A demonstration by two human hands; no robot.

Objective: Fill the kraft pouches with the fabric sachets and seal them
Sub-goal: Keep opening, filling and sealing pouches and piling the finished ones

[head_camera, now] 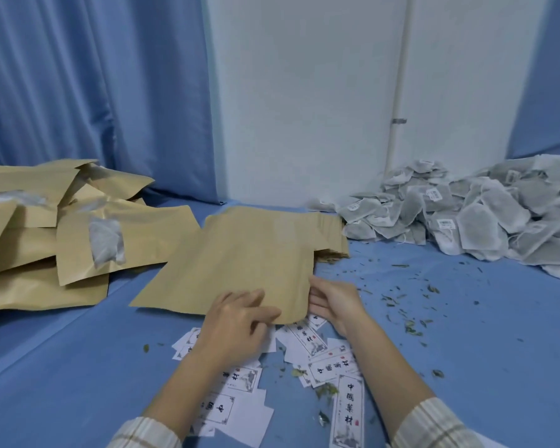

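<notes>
A flat kraft pouch (pixel 240 260) lies in the middle of the blue surface, its far end resting on a stack of empty pouches (pixel 332 234). My left hand (pixel 236 321) grips the pouch's near edge, fingers curled on top of it. My right hand (pixel 333 302) pinches the near right corner, its fingertips hidden behind the pouch's edge. A big heap of grey fabric sachets (pixel 482 215) is piled at the back right. To the left lies a pile of pouches (pixel 46 227) with sachets showing through their clear windows.
White printed labels (pixel 320 347) are scattered under and near my wrists. Dried leaf bits (pixel 408 321) litter the blue surface on the right. A blue curtain (pixel 94 92) and a white wall close off the back.
</notes>
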